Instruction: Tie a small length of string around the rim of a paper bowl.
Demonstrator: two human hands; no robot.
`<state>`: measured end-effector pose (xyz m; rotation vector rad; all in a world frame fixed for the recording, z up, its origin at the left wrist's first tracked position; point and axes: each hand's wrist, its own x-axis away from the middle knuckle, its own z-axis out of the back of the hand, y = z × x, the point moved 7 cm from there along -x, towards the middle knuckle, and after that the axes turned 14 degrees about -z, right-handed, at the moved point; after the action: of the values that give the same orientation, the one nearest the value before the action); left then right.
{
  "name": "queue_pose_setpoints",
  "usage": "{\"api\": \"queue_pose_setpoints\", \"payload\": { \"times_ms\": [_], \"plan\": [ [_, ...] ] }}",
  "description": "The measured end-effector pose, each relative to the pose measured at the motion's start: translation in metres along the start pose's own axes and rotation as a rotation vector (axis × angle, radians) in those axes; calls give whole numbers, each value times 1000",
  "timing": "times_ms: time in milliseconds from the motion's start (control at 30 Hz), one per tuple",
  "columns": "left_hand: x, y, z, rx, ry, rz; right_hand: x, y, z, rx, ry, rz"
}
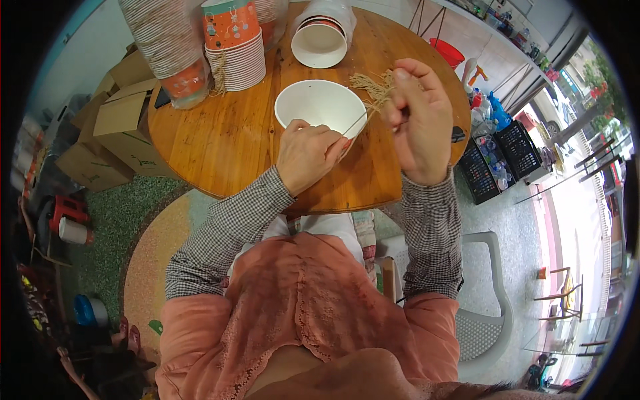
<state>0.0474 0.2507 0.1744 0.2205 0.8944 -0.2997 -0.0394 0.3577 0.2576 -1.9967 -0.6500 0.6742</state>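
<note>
left hand (308,155) at white bowl (319,105) — right hand (424,123) by tan strands (368,84)

The left hand (308,155) is lying across the near rim of a white bowl (303,100), while the right hand (421,117) is curling its fingers beside tan strands (371,85). Beyond them, orange-patterned paper tubs (235,57) are standing stacked on a round wooden table (213,150).

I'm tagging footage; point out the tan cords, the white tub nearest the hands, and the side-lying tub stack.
Tan cords (371,85): head view, on the tangled strands.
White tub (317,103): head view, its inside.
Side-lying tub stack (319,48): head view, front tub's inside.
</note>
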Motion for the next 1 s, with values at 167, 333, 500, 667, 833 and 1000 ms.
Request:
{"api": "queue_pose_setpoints", "payload": {
  "times_ms": [167,333,500,667,833,1000],
  "plan": [
    [9,0,3,-34,-68,-12,-2,6,17,-209,-73,-160],
    [0,-21,-1,86,12,136,15,-2,-29,-142,-350,-181],
    [-2,-4,32,763,499,301,25,8,-38,-116,-336,-156],
    [9,19,34,1216,516,420,29,36,-31,-171,-259,-194],
    [65,1,42,1094,140,582,38,52,31,-61,-47,-97],
    [99,-3,53,946,-26,641,63,107,67,496,-27,-402]
  ]
}}
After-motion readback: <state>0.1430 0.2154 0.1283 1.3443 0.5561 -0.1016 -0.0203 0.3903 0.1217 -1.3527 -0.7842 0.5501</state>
